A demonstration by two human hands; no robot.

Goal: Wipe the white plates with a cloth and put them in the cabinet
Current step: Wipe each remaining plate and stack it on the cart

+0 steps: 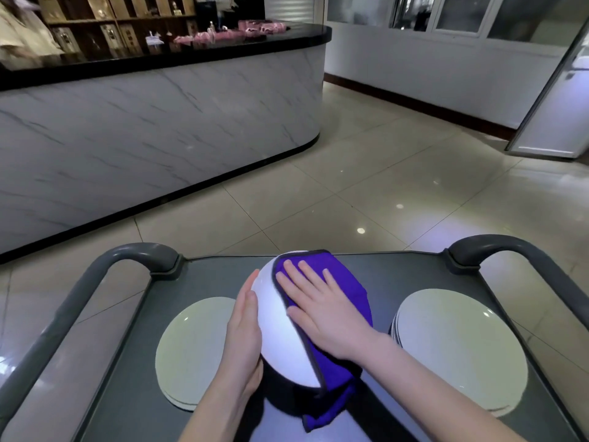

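Note:
A white plate (276, 327) is held above the grey cart top (376, 275), tilted toward me. My left hand (243, 330) supports its left rim with straight fingers. A purple cloth (344, 282) drapes over the plate's right half and hangs below it. My right hand (318, 306) presses flat on the cloth with fingers spread. A short stack of white plates (188, 349) lies on the cart at the left. A taller stack of plates (455, 349) lies at the right. No cabinet is identifiable in view.
The cart has grey handles at left (105, 266) and right (510, 247). A marble-fronted counter with a black top (159, 122) stands ahead at the left, with a person behind it at the far left. Tiled floor (382, 186) stretches ahead. An open door (557, 106) is at the right.

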